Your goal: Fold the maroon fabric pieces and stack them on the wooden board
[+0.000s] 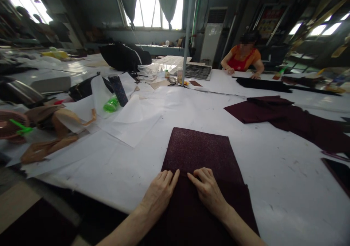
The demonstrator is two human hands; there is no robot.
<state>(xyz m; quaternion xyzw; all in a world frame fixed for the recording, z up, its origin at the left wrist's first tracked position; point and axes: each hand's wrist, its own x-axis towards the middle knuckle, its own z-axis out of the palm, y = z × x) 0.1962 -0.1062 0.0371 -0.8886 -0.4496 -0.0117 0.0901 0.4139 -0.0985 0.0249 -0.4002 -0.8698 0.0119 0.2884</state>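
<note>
A dark maroon piece of fabric [201, 147] lies on the white table in front of me, its speckled far part flat and its near part hanging toward my body. A crosswise edge or fold runs over it under my fingertips. My left hand [163, 187] grips the cloth near its left side, index finger pointing forward and the other fingers curled. To the right, my right hand [206, 187] holds the same edge with bent fingers, its index finger reaching inward. A small gap separates the two index fingertips. Both thumbs are mostly hidden.
More maroon fabric [295, 122] lies at right, near a dark flat device [337, 173]. White paper sheets [136, 125], a green tape roll [111, 104] and a pink fan [12, 125] are at left. A pole [187, 38] rises mid-table. A co-worker [243, 58] handles black cloth [262, 84] opposite.
</note>
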